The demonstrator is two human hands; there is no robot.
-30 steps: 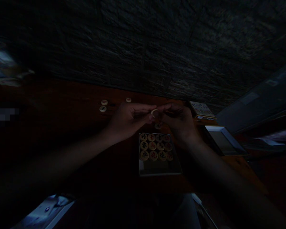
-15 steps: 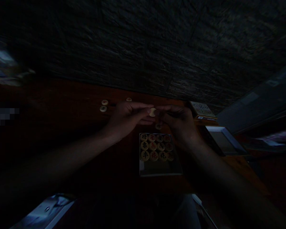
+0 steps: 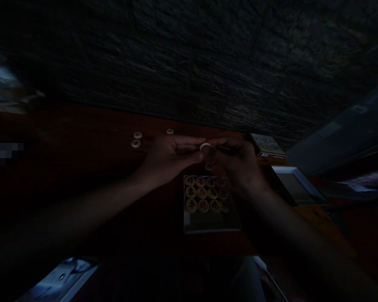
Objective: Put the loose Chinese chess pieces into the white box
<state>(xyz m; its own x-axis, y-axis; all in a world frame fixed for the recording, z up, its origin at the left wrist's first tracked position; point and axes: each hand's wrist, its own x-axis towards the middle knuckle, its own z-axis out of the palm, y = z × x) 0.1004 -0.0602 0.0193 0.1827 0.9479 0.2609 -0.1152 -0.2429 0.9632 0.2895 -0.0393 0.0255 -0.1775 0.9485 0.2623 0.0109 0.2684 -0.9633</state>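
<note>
My left hand and my right hand meet above the table, with one pale round Chinese chess piece pinched between their fingertips. The piece is tilted, and its marking does not show. Just below the fingers another chess piece lies on the table, partly in shadow. Nearer to me sits a shallow open box with rows of chess pieces bearing red and black characters; its front strip holds none.
Left of my hands lie two loose chess pieces, with another piece farther back. On the right are a small printed box and an open tray-like lid. A dark stone wall rises behind the table.
The piece between my hands has turned from showing its face to a more edge-on tilt. My left thumb has shifted lower and to the right. Everything on the table stays put.
</note>
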